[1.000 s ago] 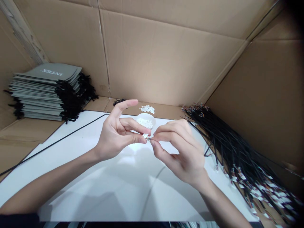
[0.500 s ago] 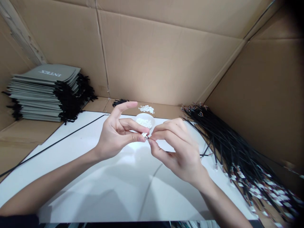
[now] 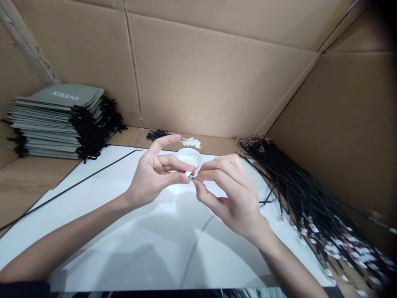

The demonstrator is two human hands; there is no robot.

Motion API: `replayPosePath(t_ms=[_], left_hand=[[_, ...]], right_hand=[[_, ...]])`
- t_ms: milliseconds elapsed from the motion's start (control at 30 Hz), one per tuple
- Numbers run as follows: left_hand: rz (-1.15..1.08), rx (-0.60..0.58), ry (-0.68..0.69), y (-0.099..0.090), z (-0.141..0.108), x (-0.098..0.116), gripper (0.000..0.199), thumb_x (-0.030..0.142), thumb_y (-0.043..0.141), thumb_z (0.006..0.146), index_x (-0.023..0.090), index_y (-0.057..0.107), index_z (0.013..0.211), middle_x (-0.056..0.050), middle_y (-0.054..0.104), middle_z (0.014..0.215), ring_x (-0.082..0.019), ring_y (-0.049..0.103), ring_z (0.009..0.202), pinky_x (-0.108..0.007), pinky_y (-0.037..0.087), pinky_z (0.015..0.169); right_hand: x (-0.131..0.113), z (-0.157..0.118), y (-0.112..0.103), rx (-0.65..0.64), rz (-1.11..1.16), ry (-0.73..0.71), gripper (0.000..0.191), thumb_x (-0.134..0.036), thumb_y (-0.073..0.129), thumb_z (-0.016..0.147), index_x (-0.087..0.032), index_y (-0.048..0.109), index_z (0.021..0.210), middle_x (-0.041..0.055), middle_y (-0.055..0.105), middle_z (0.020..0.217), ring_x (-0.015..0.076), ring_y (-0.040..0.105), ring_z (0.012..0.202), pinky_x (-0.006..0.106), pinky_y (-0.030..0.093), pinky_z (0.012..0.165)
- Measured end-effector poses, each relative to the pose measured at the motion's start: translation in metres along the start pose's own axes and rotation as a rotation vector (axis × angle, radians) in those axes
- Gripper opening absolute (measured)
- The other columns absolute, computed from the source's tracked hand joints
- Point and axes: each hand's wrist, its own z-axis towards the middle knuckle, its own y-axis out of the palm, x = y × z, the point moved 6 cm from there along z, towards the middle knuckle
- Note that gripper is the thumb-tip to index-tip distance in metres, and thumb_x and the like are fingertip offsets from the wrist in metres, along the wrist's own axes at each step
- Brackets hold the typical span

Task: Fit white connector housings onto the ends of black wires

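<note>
1. Left hand (image 3: 151, 178): raised over the white counter (image 3: 130, 231), thumb and middle finger pinched on a small white connector (image 3: 188, 174); index finger stretched out and up, free
2. Right hand (image 3: 235, 194): thumb and forefinger tips closed at the connector's right end, on a fine wire tip; too small to tell exactly what they pinch
3. Connector: held in the air between the two hands, just in front of the cup (image 3: 189, 156), clear of the counter
4. Cup: small, white, holds white bits; stands on the counter behind the fingertips
5. Loose white bits (image 3: 191, 142) and a black clump (image 3: 157, 134) lie on cardboard behind the cup
6. Black cable bundle (image 3: 297, 194) lies along the right, ends with white tags toward the near edge
7. One black cable (image 3: 77, 184) runs across the counter's left side
8. Grey stack (image 3: 58, 120) at far left, cardboard walls all round
</note>
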Motion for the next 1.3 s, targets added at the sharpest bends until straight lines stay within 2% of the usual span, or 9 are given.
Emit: replayPosePath(t_ms=[267,433,767,1033,1167,1233,1300], left_hand=[[0.004,-0.002,0.017,0.003,0.001,0.000,0.071,0.005,0.085,0.071,0.021,0.046,0.127,0.003,0.078,0.080,-0.014,0.076,0.080,-0.015,0.063,0.072],[0.014,0.008,-0.013,0.001,0.001,-0.003,0.068,0.004,0.085,0.070,0.022,0.050,0.126,0.004,0.078,0.079,-0.017,0.076,0.086,-0.017,0.063,0.075],[-0.023,0.051,-0.096,-0.001,-0.003,-0.008,0.056,0.000,0.085,0.066,0.022,0.068,0.115,0.006,0.078,0.076,-0.015,0.076,0.084,-0.015,0.063,0.076],[0.015,0.071,-0.137,-0.002,-0.001,-0.007,0.055,0.004,0.088,0.064,0.020,0.071,0.114,0.004,0.078,0.073,-0.016,0.076,0.075,-0.017,0.063,0.073],[0.060,0.053,-0.091,-0.004,0.001,-0.001,0.061,0.009,0.089,0.064,0.020,0.067,0.120,0.000,0.079,0.082,-0.020,0.076,0.081,-0.022,0.064,0.074],[0.085,0.054,-0.041,-0.006,0.002,0.002,0.061,0.012,0.089,0.066,0.021,0.064,0.121,-0.001,0.079,0.084,-0.021,0.076,0.084,-0.024,0.064,0.074],[0.106,0.055,0.018,-0.007,0.002,0.005,0.050,0.015,0.087,0.070,0.021,0.064,0.113,-0.002,0.079,0.088,-0.021,0.076,0.085,-0.025,0.065,0.074]], right_hand=[[0.001,0.000,0.001,-0.015,0.005,0.007,0.014,-0.005,0.060,0.092,-0.019,0.059,0.092,0.0050,0.067,0.088,0.0189,0.055,0.083,0.036,0.044,0.075],[0.003,-0.002,0.003,-0.021,0.015,0.009,0.014,-0.003,0.061,0.091,-0.017,0.059,0.093,0.0062,0.066,0.090,0.0188,0.054,0.084,0.036,0.044,0.079],[0.003,-0.003,0.011,0.008,-0.035,-0.027,0.014,-0.004,0.060,0.093,-0.017,0.058,0.096,0.0072,0.067,0.091,0.0203,0.055,0.085,0.037,0.044,0.077],[0.002,-0.006,0.011,0.074,-0.062,-0.088,0.013,-0.005,0.058,0.094,-0.016,0.059,0.100,0.0089,0.068,0.093,0.0209,0.058,0.085,0.038,0.046,0.076],[0.010,-0.007,0.010,0.090,0.087,0.032,0.014,-0.006,0.062,0.092,-0.019,0.062,0.098,0.0062,0.068,0.094,0.0204,0.060,0.089,0.037,0.048,0.080],[0.017,-0.008,0.012,0.107,0.227,0.165,0.013,-0.009,0.063,0.091,-0.021,0.064,0.096,0.0044,0.068,0.094,0.0195,0.061,0.090,0.037,0.049,0.082],[0.027,-0.010,0.018,0.099,0.410,0.335,0.010,-0.014,0.065,0.092,-0.021,0.064,0.098,0.0035,0.068,0.095,0.0185,0.062,0.091,0.036,0.051,0.084]])
